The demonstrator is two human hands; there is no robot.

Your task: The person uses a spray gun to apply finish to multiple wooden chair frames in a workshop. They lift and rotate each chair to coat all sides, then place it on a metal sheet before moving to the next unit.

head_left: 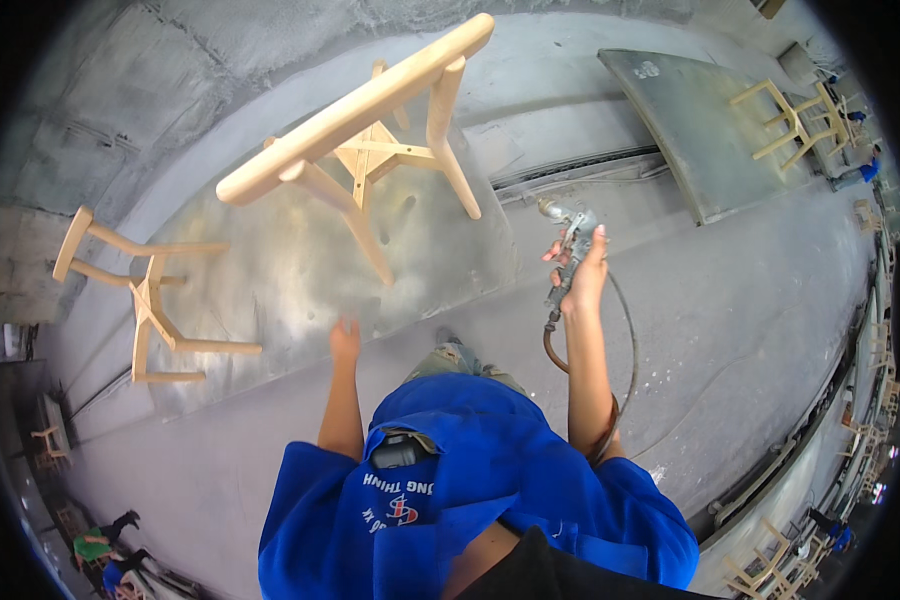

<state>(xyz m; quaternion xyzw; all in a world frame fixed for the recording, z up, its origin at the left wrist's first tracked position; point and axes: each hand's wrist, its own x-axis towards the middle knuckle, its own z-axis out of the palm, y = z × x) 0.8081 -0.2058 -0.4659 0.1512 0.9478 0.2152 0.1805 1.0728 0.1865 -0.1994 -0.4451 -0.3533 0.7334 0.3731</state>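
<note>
Floor, grey and spattered with pale specks to the right of the right hand, runs beneath two metal panels. The near panel spreads ahead of the left hand, partly covered by two wooden chair frames; the far panel lies beyond the right hand. The bigger chair frame stands ahead, mostly between the hands, its thick rail hiding part of its own crosspiece and one leg. The smaller chair frame is farther left of the left hand. Two more frames overlap on the far panel, their legs hard to separate. People and chairs at the curved outer edges, well away from both hands, are too small to count surely. A single metal spray gun sits in the right hand, fingers wrapped round its handle. Hose passes behind the right forearm; whether one length or two, I cannot tell. The left hand touches nothing visible; blur hides whether its fingers are spread or curled.
</note>
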